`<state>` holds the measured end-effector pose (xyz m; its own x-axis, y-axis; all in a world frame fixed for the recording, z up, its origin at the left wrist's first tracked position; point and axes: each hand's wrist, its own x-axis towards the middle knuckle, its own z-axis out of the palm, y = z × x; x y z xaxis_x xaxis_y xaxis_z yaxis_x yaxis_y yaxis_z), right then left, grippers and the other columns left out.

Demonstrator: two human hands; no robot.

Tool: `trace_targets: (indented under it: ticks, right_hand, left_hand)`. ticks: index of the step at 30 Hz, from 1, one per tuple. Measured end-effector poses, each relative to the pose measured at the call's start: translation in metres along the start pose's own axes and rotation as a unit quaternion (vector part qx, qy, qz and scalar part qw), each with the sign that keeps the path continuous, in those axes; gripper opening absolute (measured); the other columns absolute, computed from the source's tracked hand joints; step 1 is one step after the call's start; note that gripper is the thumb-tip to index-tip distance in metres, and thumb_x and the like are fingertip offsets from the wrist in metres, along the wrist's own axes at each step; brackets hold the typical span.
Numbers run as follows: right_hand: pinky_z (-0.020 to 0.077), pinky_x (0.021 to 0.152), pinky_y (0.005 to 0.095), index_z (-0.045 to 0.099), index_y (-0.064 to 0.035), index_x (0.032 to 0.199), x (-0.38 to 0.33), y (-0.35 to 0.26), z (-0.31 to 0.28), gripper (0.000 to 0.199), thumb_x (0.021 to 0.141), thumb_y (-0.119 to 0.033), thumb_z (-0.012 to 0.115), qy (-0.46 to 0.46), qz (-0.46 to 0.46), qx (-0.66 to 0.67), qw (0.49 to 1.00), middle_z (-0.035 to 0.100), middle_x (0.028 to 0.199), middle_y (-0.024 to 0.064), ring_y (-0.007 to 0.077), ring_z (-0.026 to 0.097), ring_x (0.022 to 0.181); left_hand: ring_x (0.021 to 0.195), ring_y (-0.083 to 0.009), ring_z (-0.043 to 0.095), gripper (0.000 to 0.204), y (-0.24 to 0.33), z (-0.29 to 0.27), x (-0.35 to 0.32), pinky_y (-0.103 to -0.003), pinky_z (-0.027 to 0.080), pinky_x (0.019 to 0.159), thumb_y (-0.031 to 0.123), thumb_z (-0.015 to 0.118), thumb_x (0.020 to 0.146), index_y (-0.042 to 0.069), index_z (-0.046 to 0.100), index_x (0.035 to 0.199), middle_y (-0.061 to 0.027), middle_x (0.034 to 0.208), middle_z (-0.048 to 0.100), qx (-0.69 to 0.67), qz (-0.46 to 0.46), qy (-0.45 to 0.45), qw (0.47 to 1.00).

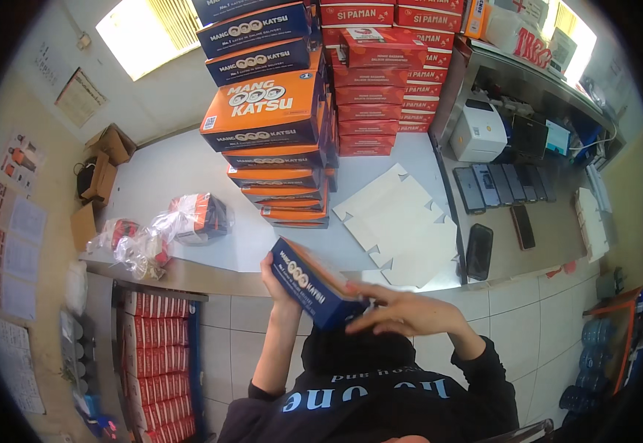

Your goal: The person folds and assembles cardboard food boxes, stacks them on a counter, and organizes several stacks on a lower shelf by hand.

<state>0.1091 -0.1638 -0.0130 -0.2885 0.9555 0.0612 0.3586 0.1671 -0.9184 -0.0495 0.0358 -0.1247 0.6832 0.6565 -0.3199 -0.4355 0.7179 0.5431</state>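
Observation:
A navy and orange cardboard food box (303, 284) is held tilted in front of my chest, just past the counter's near edge. My left hand (274, 286) is closed round its left end, with the thumb side showing and the other fingers hidden behind it. At the box's right end is my right hand (413, 313), its fingers stretched out and apart over the dark end flap. Those fingertips touch or nearly touch the flap; the contact is partly hidden. Beyond the box, a flat unfolded white cardboard blank (399, 225) lies on the counter.
A tall stack of orange and navy boxes (262, 111) and a stack of red boxes (369, 96) stand at the back. Plastic-wrapped boxes (199, 218) lie on the left. A steel shelf on the right bears a white printer (478, 131) and several phones (479, 251).

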Motion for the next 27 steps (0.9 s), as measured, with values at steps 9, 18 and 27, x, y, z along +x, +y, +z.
trace_targets:
  ticks: [9,18,27]
  right_hand:
    - [0.0481,0.087,0.0379,0.06,-0.0206,0.118,0.004,0.008,-0.007,0.047,0.074,-0.031,0.072,0.039,0.026,-0.114,0.992,0.044,0.134,0.0139,0.0324,0.054,0.111]
    - [0.0547,0.079,0.0367,0.059,-0.0234,0.121,0.006,0.03,-0.022,0.055,0.069,-0.029,0.076,-0.053,0.023,0.076,0.995,0.041,0.139,0.0081,0.0279,0.054,0.114]
    - [0.0567,0.068,0.0332,0.053,-0.0364,0.121,0.017,0.014,0.014,0.048,0.077,-0.024,0.069,0.019,0.1,-0.316,0.943,0.038,0.137,0.0099,0.0264,0.063,0.093]
  left_hand:
    - [0.087,-0.0239,0.062,0.05,-0.03,-0.01,-0.001,-0.036,0.052,0.077,0.045,0.034,0.089,0.005,0.058,0.105,-0.0106,0.096,0.064,-0.054,-0.044,0.095,0.993]
    - [0.094,-0.028,0.06,0.058,-0.022,0.018,-0.017,-0.04,0.049,0.084,0.051,0.031,0.089,0.003,0.055,0.111,-0.0151,0.104,0.06,0.033,-0.139,0.074,0.987]
    - [0.098,-0.0267,0.059,0.059,-0.034,-0.003,-0.007,-0.038,0.048,0.086,0.053,0.031,0.09,0.004,0.054,0.114,-0.0135,0.107,0.059,0.079,-0.042,0.112,0.99]
